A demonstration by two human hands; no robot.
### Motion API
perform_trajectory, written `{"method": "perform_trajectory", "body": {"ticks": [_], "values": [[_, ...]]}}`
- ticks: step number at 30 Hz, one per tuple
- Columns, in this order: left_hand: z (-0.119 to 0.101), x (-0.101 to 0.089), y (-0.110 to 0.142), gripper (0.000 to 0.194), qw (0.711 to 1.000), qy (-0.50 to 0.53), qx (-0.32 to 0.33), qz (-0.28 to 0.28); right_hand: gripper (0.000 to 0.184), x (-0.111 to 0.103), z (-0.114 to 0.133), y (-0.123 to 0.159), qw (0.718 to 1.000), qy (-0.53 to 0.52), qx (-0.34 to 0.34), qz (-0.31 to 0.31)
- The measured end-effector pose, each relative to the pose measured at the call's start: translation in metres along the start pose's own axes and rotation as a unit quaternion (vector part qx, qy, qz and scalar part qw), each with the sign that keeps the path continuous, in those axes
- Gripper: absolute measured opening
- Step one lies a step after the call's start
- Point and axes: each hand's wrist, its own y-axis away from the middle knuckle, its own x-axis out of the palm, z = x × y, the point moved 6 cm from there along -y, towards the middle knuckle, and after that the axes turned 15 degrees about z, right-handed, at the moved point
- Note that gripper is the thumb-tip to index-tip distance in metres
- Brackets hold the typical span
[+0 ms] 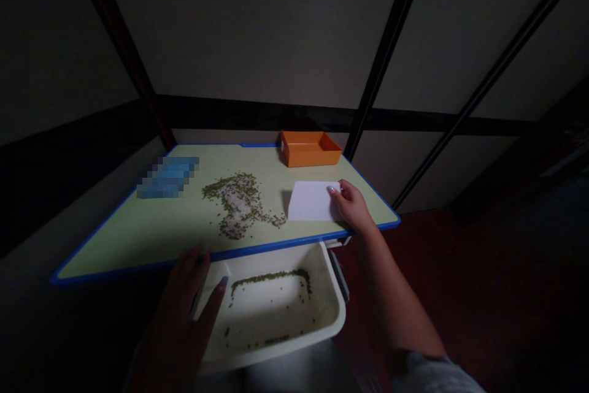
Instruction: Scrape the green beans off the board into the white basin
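My right hand [353, 206] grips the right edge of a flat white rectangular card [313, 202], thumb on its near face. The card stands tilted on the pale green tabletop [151, 227], just right of a spread pile of small green seeds mixed with whitish grains [237, 203]. Below the table's near edge is a white plastic bin [329, 295], with a line of green seeds [271, 276] along its far inner side and a few scattered on its bottom. My left hand [188, 307] holds the bin's left rim, thumb inside and fingers outside; it is dim there.
An orange open box [313, 157] stands at the table's far right corner. A blurred blue item [168, 177] lies at the left. Blue edging [276, 246] runs round the table. Dark-framed panels [257, 31] rise behind it, and a reddish floor [427, 258] shows at right.
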Motion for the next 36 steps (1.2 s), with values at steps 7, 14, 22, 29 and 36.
{"method": "perform_trajectory", "body": {"ticks": [7, 14, 22, 29, 36], "values": [[0.003, 0.000, 0.000, 0.075, 1.000, 0.002, 0.007, -0.003, 0.040, -0.011, -0.005, 0.001, 0.996, 0.057, 0.027, -0.063], [0.001, 0.001, -0.001, 0.077, 1.000, 0.011, -0.002, 0.009, 0.041, -0.031, -0.020, 0.004, 0.984, 0.006, 0.026, -0.176], [0.003, 0.002, -0.002, 0.079, 1.000, 0.009, -0.004, 0.008, 0.037, -0.020, -0.012, -0.003, 0.991, 0.037, 0.028, -0.127], [0.000, 0.001, -0.002, 0.077, 1.000, 0.012, -0.001, -0.004, 0.039, -0.005, -0.008, -0.016, 0.997, 0.032, 0.030, -0.064], [-0.001, 0.000, -0.002, 0.081, 1.000, 0.011, -0.005, 0.012, 0.042, 0.007, -0.001, -0.016, 1.000, -0.018, 0.011, 0.013]]}}
